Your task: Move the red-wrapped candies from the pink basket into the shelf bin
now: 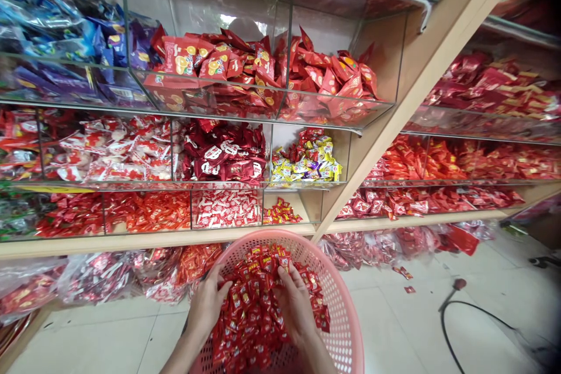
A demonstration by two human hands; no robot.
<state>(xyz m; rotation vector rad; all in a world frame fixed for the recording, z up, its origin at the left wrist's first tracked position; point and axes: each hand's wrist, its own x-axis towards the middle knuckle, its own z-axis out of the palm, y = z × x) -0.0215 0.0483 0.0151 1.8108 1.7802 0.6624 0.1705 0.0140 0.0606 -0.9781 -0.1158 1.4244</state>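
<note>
A pink perforated plastic basket (pixel 346 304) stands before me, filled with small red-wrapped candies (pixel 252 310). At its left side, my left hand (pixel 209 302) is closed over the rim, the thumb lying on the inside by the candies; part of its grip is hidden. My right hand (pixel 294 304) is inside the basket above the pile. Between its thumb and fingers it pinches a small red candy packet (pixel 284 260). The other fingers of that hand curl low over the candies and are partly out of sight.
Beyond the basket rise shelves with clear bins: orange-print red packets (pixel 219 61), dark red packets (pixel 225 152), yellow candies (pixel 307 166) and a few red candies (pixel 280 212). Bagged candies (pixel 100 274) lie beneath the lowest board (pixel 153 241). A black cable (pixel 445 327) and stray packets (pixel 403 272) lie on the tiles.
</note>
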